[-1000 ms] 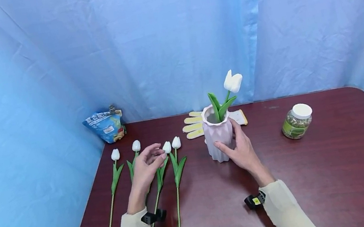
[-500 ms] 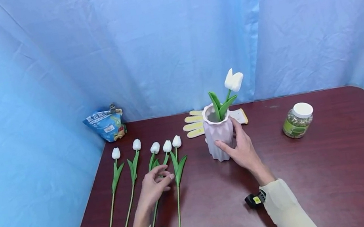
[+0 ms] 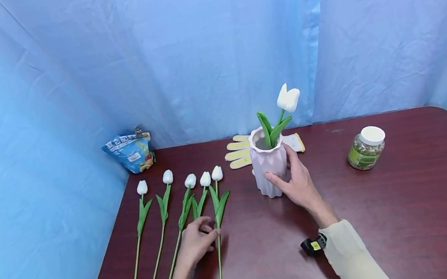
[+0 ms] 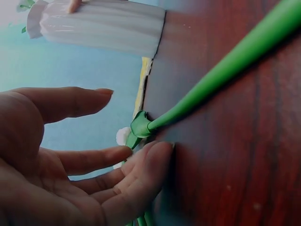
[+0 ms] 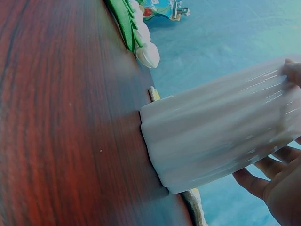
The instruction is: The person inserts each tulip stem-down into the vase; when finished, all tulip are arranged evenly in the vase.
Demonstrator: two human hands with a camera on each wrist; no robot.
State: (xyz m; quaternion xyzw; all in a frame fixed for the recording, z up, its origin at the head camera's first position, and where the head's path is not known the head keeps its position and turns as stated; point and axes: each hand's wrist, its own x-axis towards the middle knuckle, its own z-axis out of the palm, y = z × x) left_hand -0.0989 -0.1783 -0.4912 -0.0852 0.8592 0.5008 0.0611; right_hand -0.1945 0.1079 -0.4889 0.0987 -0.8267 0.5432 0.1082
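My right hand [image 3: 301, 186] holds the pale pink ribbed vase [image 3: 270, 171], thumb on its near side and fingers around its right side. The vase stands upright, with one white tulip [image 3: 288, 98] leaning right out of its mouth. Low over the lying white tulips is my left hand [image 3: 198, 242]; its thumb and fingers are apart around nothing in the left wrist view. The rightmost tulip [image 3: 219, 209] lies closest to its fingertips, its green stem [image 4: 225, 73] running past them. My left hand hides part of the neighbouring tulip [image 3: 205, 179].
More tulips [image 3: 143, 217] lie in a row to the left on the dark red table [image 3: 429, 203]. A yellow-and-white work glove [image 3: 238, 152] is behind the vase. A clipped blue snack bag [image 3: 130, 152] stands back left, a white-lidded jar [image 3: 365, 148] to the right.
My left hand has come down and towards me along the tulips, uncovering the middle flower heads. My right hand keeps its hold on the vase, which has hardly moved.
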